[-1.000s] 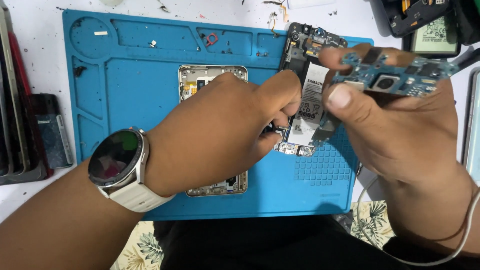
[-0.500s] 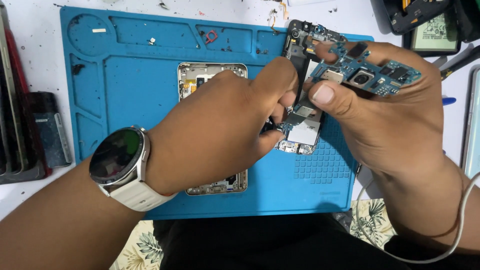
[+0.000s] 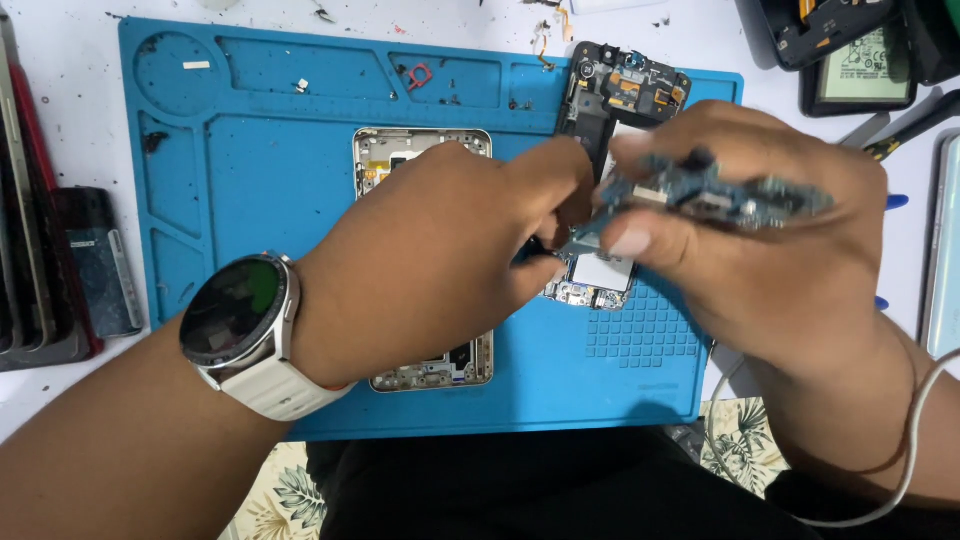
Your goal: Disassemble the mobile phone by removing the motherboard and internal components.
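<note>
My right hand (image 3: 770,250) holds a blue-green phone circuit board (image 3: 740,195) above a blue repair mat (image 3: 260,200), gripped between thumb and fingers; the board is blurred. My left hand (image 3: 440,255), with a round watch (image 3: 235,310) on its wrist, pinches the board's left end, or a small part there, with its fingertips. Under my left hand lies an opened silver phone frame (image 3: 400,150), mostly hidden. Beneath my right hand a second, dark phone frame (image 3: 625,85) lies on the mat, with its lower end showing.
Several phones and dark slabs (image 3: 60,260) stand stacked at the left edge. A battery and black phone parts (image 3: 860,60) lie at the top right. A small red ring (image 3: 418,75) and debris sit in the mat's upper trays. A white cable (image 3: 900,470) loops at the right.
My right hand has tilted the circuit board from face-up to nearly edge-on and lowered it slightly. My left fingertips stayed pinched at its left end.
</note>
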